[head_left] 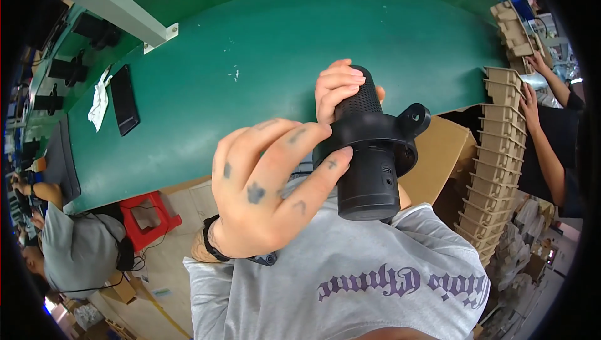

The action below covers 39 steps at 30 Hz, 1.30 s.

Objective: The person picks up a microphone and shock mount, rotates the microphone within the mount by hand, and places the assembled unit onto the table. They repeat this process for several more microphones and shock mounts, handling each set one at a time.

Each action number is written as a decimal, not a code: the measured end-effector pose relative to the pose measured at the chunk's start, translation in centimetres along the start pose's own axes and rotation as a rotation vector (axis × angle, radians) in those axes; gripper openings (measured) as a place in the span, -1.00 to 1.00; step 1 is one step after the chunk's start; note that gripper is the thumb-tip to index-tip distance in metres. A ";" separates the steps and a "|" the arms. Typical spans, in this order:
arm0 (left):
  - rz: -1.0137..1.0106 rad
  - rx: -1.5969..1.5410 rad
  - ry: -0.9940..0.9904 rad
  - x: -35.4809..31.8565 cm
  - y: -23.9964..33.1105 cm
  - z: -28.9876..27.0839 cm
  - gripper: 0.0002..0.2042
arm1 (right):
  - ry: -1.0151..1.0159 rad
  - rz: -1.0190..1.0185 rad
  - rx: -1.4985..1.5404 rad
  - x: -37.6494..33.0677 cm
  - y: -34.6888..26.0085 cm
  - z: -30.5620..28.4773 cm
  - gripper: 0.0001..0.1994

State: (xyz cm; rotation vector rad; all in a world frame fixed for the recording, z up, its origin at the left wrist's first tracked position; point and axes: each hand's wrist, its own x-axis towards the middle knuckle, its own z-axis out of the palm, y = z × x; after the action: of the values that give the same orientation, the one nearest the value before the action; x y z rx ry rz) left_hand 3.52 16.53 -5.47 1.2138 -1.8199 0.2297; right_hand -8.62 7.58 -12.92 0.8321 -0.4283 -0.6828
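Note:
In front of my chest, a black microphone point(369, 183) is held at a tilt, its perforated grille point(360, 101) pointing away from me. Two small sockets show on the body near its flat end. Around its middle sits a black ring mount point(366, 128) with a holed lug on the right. My right hand point(335, 91) wraps round the grille, fingers on the left and the thumb partly seen on the right. With thumb and fingers, my left hand point(269, 183) grips the ring mount's left edge; the fingertips press against it.
On the green table point(188, 102), a black phone-like slab point(124, 100) lies beside a white crumpled cloth point(99, 100). Stacked brown moulded trays point(491, 165) and an open cardboard box point(438, 152) stand right. A co-worker's arms point(544, 146) reach beyond. A red stool point(147, 218) stands left, near another person point(81, 246).

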 end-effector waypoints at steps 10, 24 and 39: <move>-0.155 -0.253 0.055 -0.7 0.1 -0.4 -0.79 | 0.136 -0.092 -0.072 -0.2 0.7 1.6 -0.57; 0.034 0.057 0.013 0.1 3.9 1.2 -0.67 | 0.347 -0.572 0.526 2.4 4.7 4.6 -0.77; 0.300 0.175 -0.084 1.7 5.8 0.7 -0.82 | 0.184 -0.185 -0.548 0.4 0.0 3.6 -0.78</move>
State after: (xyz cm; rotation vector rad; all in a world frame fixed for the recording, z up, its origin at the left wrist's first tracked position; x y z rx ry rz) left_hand -1.76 17.92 -2.82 1.0756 -2.0886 0.5231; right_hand -10.49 5.38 -10.68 0.4084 0.0115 -0.8359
